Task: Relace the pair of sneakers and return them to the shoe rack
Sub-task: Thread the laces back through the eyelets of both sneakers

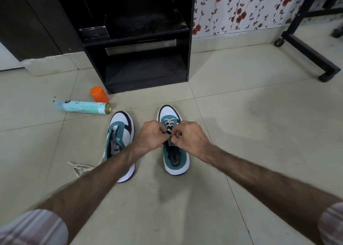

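Tiled floor [241, 133] bears sneakers [121, 139], spray can [81, 107], orange cap [99, 94].

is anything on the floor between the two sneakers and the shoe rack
Nothing visible blocks it. Bare tile lies between both sneakers and the rack. The spray can and orange cap lie off to the left.

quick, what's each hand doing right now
Left hand: closed, pinching the lace of the right-side sneaker.
Right hand: closed, pinching the same lace over that sneaker's tongue.
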